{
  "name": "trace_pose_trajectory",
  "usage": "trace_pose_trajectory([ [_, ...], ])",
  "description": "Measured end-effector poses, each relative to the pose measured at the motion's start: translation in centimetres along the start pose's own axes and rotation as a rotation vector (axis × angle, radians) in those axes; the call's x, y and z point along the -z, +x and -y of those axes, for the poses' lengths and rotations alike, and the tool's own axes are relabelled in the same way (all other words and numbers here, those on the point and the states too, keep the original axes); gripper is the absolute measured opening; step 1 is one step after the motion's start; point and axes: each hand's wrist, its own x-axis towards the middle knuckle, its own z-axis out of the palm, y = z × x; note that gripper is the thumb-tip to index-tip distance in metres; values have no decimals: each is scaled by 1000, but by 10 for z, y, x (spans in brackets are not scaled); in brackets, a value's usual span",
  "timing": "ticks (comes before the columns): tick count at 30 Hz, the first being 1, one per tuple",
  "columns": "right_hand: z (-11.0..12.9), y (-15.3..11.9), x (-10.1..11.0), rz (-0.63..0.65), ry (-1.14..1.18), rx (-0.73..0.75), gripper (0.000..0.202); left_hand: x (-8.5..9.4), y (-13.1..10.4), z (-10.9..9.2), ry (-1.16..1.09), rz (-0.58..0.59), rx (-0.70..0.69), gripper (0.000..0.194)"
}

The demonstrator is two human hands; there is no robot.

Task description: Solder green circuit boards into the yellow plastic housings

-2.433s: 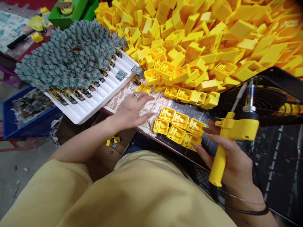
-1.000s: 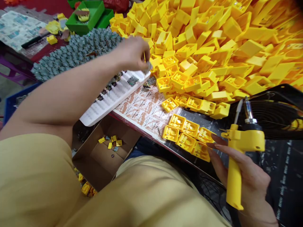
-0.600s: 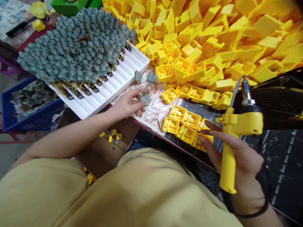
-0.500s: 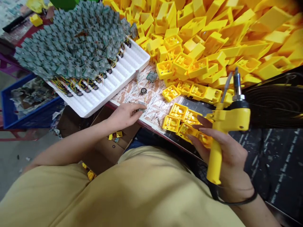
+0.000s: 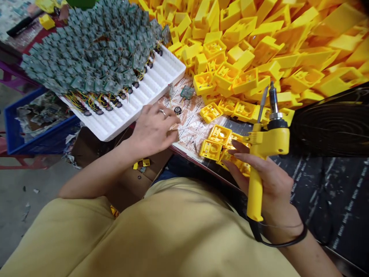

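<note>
My right hand (image 5: 268, 177) holds a yellow soldering gun (image 5: 255, 192), its metal tip pointing away from me. That hand's thumb and fingertips reach over open yellow plastic housings (image 5: 211, 149) lined up at the table's front edge. My left hand (image 5: 152, 127), with a ring on one finger, is closed at the fingertips near that edge. What it pinches is mostly hidden; only a thin pale edge shows. Just beyond its fingers lie a small round black speaker (image 5: 178, 110) and a green circuit board (image 5: 187, 92).
A white foam tray (image 5: 170, 69) at the left bears many wired circuit boards (image 5: 95, 54). A large heap of yellow housings (image 5: 242, 42) fills the back right. A blue crate (image 5: 34, 142) stands at the lower left, and a cardboard box (image 5: 129, 181) sits below the table edge.
My left hand has lifted and turned, its back now facing up, hiding most of the greyish piece it pinched. The right hand with the soldering gun has shifted slightly left.
</note>
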Motion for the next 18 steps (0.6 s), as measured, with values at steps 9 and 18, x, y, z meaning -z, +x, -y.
trace_pose_trajectory([
  [9, -4, 2, -5, 40, -27, 29, 41, -27, 12, -5, 14, 110, 37, 23],
  [18, 0, 16, -4, -2, -30, 72, 29, -28, 13, -8, -187, 151, 107, 17],
])
